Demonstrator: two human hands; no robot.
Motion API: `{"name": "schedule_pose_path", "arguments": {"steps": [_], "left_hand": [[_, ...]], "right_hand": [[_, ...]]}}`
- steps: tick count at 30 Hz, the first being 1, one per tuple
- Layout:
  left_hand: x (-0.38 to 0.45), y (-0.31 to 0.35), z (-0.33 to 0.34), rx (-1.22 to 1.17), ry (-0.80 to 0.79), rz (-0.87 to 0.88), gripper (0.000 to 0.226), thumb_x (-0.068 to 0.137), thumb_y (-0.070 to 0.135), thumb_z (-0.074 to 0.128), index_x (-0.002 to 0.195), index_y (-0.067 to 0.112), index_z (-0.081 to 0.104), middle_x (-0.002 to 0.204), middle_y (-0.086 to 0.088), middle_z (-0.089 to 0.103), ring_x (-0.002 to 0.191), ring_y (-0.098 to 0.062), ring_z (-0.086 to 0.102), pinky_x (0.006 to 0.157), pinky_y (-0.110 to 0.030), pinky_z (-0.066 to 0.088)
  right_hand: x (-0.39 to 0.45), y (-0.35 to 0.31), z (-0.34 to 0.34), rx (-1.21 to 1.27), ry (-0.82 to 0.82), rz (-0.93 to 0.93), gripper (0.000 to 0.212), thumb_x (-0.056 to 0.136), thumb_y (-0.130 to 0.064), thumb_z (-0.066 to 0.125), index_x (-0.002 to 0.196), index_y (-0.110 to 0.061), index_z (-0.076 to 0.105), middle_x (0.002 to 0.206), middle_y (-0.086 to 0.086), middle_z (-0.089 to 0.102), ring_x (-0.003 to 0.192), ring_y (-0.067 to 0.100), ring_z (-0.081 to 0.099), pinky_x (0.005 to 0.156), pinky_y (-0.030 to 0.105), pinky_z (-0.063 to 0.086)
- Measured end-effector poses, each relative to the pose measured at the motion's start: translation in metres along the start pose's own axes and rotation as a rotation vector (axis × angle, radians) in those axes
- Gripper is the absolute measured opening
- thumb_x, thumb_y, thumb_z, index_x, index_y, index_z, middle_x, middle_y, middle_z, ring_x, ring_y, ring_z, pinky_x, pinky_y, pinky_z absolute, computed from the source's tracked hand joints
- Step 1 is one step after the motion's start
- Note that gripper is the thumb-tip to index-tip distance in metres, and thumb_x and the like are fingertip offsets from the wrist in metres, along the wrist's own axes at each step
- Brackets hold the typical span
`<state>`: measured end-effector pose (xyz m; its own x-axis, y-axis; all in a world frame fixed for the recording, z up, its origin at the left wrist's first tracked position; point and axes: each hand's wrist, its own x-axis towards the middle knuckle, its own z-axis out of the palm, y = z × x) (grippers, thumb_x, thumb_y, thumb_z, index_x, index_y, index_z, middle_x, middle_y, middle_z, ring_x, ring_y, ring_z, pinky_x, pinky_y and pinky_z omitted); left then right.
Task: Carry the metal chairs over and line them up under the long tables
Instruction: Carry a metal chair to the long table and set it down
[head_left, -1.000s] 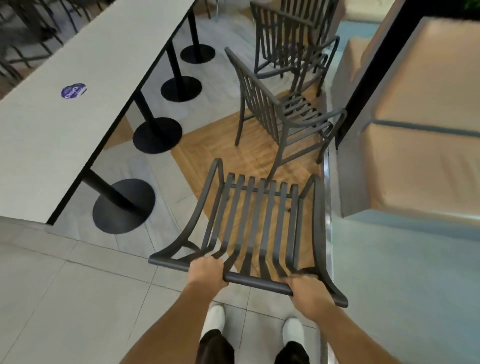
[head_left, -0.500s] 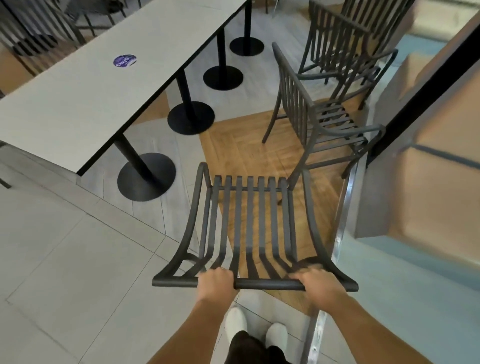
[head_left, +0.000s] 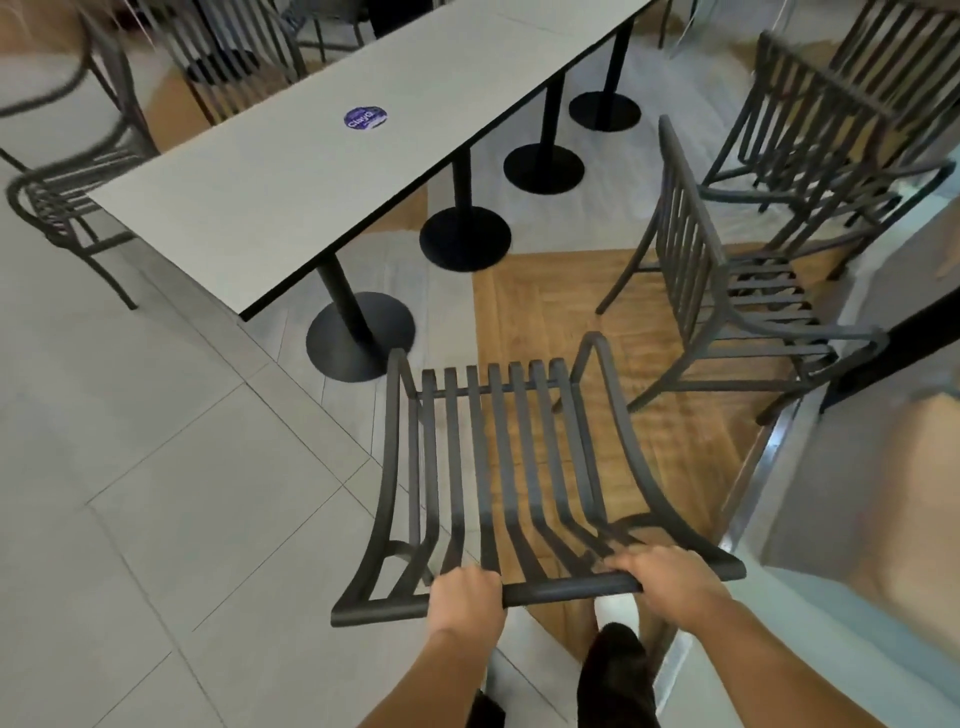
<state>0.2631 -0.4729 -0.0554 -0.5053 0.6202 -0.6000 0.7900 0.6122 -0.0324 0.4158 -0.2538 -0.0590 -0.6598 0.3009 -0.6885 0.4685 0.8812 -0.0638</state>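
A dark grey slatted metal chair hangs in front of me, tipped forward with its seat pointing away. My left hand grips the chair's top rail left of centre, and my right hand grips the same rail further right. The long grey table stretches away at upper left on black pedestal legs with round bases. Its near end lies just beyond the chair's front edge, to the left.
Another metal chair stands on the wooden floor patch to the right, with more chairs stacked behind it. Chairs stand on the table's far left side. A low ledge with a metal strip runs along the right.
The view has swung left with the chair in both hands. The table's near end now sits closer to centre, and chairs on its far side have come into sight.
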Motion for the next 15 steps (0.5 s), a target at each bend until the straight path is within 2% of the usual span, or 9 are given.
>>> {"name": "schedule_pose_path", "arguments": {"steps": [7,11,15], "left_hand": [[0.022,0.046,-0.015,-0.138,-0.031,-0.168,0.021,0.104,0.024,0.05,0.113,0.019,0.069,0.105,-0.003,0.071,0.098,-0.023,0.069,0.075,-0.035,0.051],[0.026,0.087,-0.026,-0.222,-0.051,-0.264,0.021,0.101,0.013,0.051,0.111,0.018,0.068,0.106,-0.003,0.071,0.099,-0.023,0.069,0.076,-0.034,0.052],[0.027,0.122,-0.031,-0.279,-0.068,-0.341,0.022,0.1,0.009,0.049,0.109,0.017,0.067,0.103,-0.003,0.071,0.095,-0.022,0.07,0.078,-0.035,0.056]], "right_hand": [[0.034,0.053,-0.047,-0.127,-0.034,-0.221,0.074,0.094,0.004,0.044,0.15,-0.044,0.043,0.152,-0.015,0.048,0.134,0.015,0.051,0.105,0.036,0.044],[0.052,0.088,-0.067,-0.197,-0.048,-0.322,0.068,0.098,-0.003,0.046,0.151,-0.045,0.042,0.154,-0.017,0.045,0.138,0.016,0.049,0.106,0.036,0.045],[0.056,0.112,-0.085,-0.299,-0.109,-0.382,0.07,0.097,0.0,0.046,0.153,-0.042,0.04,0.156,-0.015,0.043,0.138,0.019,0.049,0.107,0.038,0.045]]}}
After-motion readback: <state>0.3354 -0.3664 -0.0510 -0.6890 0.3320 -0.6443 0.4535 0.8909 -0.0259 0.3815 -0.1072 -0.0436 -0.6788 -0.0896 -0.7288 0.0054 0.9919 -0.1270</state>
